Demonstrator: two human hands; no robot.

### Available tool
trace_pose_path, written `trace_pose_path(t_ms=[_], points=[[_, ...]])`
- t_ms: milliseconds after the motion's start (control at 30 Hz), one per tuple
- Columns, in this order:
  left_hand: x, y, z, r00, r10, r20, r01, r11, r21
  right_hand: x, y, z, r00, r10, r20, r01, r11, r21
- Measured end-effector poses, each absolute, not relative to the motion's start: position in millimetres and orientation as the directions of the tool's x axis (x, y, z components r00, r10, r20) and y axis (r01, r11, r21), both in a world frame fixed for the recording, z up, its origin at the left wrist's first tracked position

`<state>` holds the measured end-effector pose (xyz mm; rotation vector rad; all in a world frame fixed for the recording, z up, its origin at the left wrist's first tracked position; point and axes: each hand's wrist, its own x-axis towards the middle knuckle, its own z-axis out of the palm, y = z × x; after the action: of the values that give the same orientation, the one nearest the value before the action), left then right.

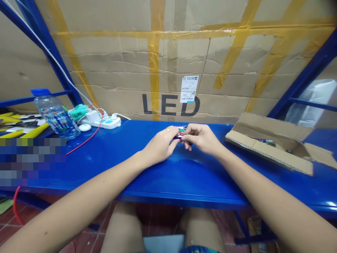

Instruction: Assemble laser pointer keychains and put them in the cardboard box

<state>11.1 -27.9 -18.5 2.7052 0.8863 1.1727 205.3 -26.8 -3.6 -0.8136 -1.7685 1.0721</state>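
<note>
Over the blue table (pixel 155 175), both hands meet around several slim coloured pens (pixel 181 130) lying side by side. My left hand (pixel 163 141) is closed with its thumb and fingers on their left ends; a ring shows on one finger. Thumb and fingertips of my right hand (pixel 200 137) pinch the right end of the nearest one, a dark purple pen. Fingers cover much of the pens, so their full length is hidden. To the right lies an opened cardboard box (pixel 271 154) with a few similar pens (pixel 264 141) inside.
A water bottle (pixel 56 114), a white power strip (pixel 107 122) with plugs and a red cable (pixel 91 138) lie at left, near yellow-and-black items (pixel 15 128). A large taped carton (pixel 118 70) marked LED stands behind the table. Blue metal posts (pixel 305 73) flank both sides.
</note>
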Motion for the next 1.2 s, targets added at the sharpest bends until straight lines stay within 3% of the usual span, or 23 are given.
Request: trace_pose_path(t_ms=[200,400,633,800,967,1067,1200], points=[[15.8,-23.2,-18.7,0.513,0.578,0.634,0.535,-0.793,0.29,209.3,-24.5,-4.5,-0.38,0.835,0.397,0.189,0.491,-0.851],[11.0,-26.7,-16.0,0.549,0.678,0.489,0.588,-0.729,0.351,209.1,-24.7,-6.5,-0.397,0.841,0.368,0.178,0.464,-0.868],[10.9,-30.1,-18.6,0.599,0.526,0.603,0.518,-0.829,0.209,205.1,-27.1,-1.6,-0.423,0.859,0.289,0.077,0.352,-0.933],[15.7,-30.9,-15.6,0.516,0.579,0.631,0.531,-0.794,0.295,205.6,-27.1,-1.3,-0.368,0.862,0.35,0.106,0.413,-0.905],[17.0,-24.3,-15.4,0.519,0.619,0.59,0.567,-0.765,0.305,207.5,-25.6,-4.4,-0.354,0.845,0.402,0.174,0.482,-0.859],[14.7,-25.1,-14.0,0.527,0.67,0.522,0.577,-0.733,0.36,207.2,-25.6,-5.0,-0.36,0.849,0.387,0.183,0.471,-0.863],[12.0,-28.8,-13.5,0.521,0.651,0.552,0.55,-0.751,0.366,205.1,-27.5,-2.8,-0.372,0.865,0.338,0.143,0.413,-0.899]])
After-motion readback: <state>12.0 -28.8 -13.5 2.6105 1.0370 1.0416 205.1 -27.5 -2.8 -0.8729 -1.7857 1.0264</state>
